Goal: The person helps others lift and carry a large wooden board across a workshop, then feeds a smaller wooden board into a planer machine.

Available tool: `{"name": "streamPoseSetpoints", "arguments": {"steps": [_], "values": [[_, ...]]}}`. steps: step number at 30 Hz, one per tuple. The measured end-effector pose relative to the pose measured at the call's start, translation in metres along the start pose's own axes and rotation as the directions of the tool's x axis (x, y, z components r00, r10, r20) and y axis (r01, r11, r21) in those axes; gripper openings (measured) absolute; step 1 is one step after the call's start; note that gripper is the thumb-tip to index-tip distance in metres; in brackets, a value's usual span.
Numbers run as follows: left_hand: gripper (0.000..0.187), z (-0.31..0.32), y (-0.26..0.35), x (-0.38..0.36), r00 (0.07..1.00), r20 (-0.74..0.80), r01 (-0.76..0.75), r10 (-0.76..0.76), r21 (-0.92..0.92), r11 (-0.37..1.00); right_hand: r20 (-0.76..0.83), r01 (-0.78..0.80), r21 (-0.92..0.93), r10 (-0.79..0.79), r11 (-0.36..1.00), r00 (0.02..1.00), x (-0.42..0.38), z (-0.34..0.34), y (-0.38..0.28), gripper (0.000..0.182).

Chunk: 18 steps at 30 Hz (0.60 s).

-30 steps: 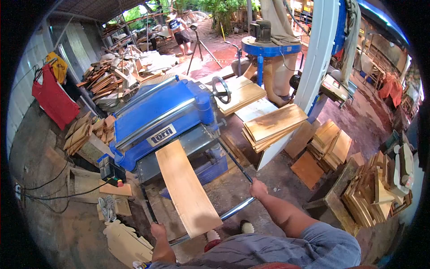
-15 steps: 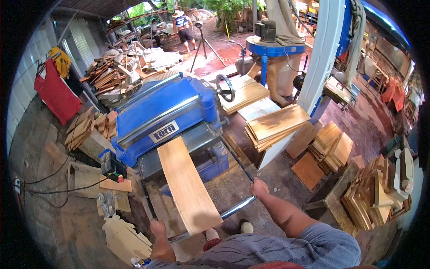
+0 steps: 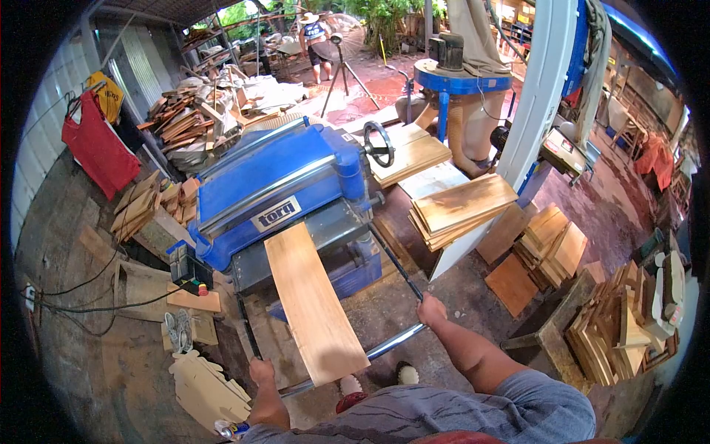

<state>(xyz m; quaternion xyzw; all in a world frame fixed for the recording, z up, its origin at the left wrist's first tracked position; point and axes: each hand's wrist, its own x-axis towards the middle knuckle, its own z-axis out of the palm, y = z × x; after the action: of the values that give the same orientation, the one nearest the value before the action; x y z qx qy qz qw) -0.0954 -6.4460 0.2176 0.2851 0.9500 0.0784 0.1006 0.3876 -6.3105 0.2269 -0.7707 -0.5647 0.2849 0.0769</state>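
A blue planer (image 3: 265, 172) marked "torq" stands in front of me. A pale wooden board (image 3: 316, 307) reaches from its dark bed toward me, with its near end over a shiny metal roller (image 3: 396, 341). My left hand (image 3: 262, 371) is closed around the dark support bar on the board's left. On the other side, my right hand (image 3: 431, 308) grips the matching dark bar (image 3: 396, 262) near its roller end. Neither hand touches the board. Inside the planer, any further part of the board is hidden.
Stacked boards (image 3: 462, 206) sit to the planer's right, with more wood piles (image 3: 610, 325) at far right. A control box with a red button (image 3: 194, 280) and cables is at left. A blue dust collector (image 3: 462, 80), a tripod (image 3: 342, 70) and a person (image 3: 313, 44) are farther back.
The view has shifted slightly, so the scene sits a little to the right and higher. Both hands keep their hold on the bars, and the board shows no clear movement against the planer.
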Motion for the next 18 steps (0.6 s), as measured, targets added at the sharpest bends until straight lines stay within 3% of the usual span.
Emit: {"name": "streamPoseSetpoints", "arguments": {"steps": [18], "values": [[0.030,0.007,-0.005,0.006,1.000,-0.026,-0.012,0.010,-0.051,0.999,-0.010,0.000,-0.022,-0.001,1.000,1.000,0.006,0.008,0.005,0.027]]}}
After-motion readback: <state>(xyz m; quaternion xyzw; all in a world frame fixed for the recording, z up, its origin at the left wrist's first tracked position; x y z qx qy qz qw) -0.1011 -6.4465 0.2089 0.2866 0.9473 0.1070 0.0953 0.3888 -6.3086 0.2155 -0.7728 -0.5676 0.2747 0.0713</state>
